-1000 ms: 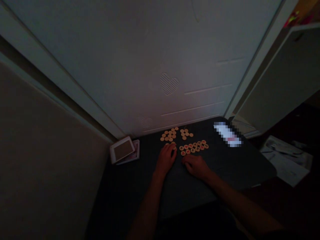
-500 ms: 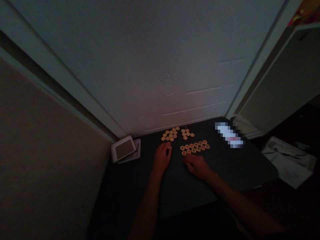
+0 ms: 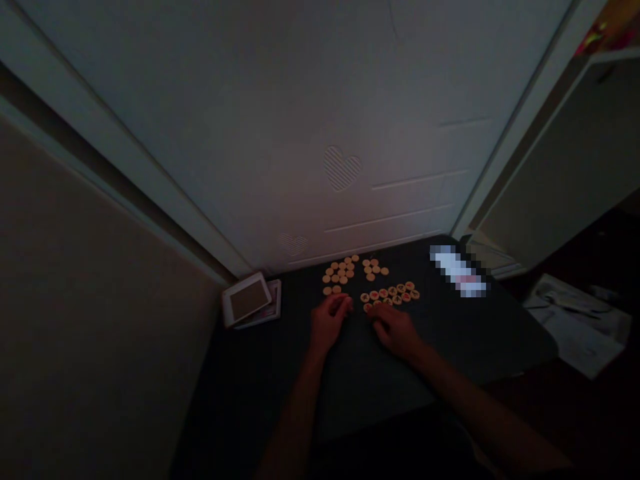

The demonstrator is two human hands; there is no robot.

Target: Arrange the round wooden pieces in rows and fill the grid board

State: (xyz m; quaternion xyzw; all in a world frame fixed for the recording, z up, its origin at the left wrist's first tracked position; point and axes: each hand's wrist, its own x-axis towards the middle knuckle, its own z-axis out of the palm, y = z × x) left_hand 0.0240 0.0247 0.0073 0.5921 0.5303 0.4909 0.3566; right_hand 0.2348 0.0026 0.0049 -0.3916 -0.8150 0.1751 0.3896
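Round wooden Chinese chess pieces lie on the dark table. Two neat rows of face-up pieces [image 3: 395, 292] show red and dark characters. Over the left part of the front row, my right hand [image 3: 395, 328] rests with its fingers curled down, covering some of the pieces. My left hand [image 3: 329, 321] is to the left of the rows, thumb and fingers pinched together; whatever they hold is hidden. Just beyond its fingers lie two plain-looking pieces [image 3: 332, 291]. Farther back is a loose cluster of plain-looking pieces [image 3: 340, 270], with a smaller cluster [image 3: 372, 269] to its right.
At the table's left edge, a white-framed flat box [image 3: 250, 300] lies on another flat item. A pixelated bright object [image 3: 457, 270] lies at the back right. A white panel with heart patterns [image 3: 342, 168] stands behind the table [image 3: 360, 393]. Papers [image 3: 580, 327] lie beyond the right edge.
My left hand has drawn back and to the right, toward the rows, uncovering two pieces. My right hand has moved slightly forward onto the front row.
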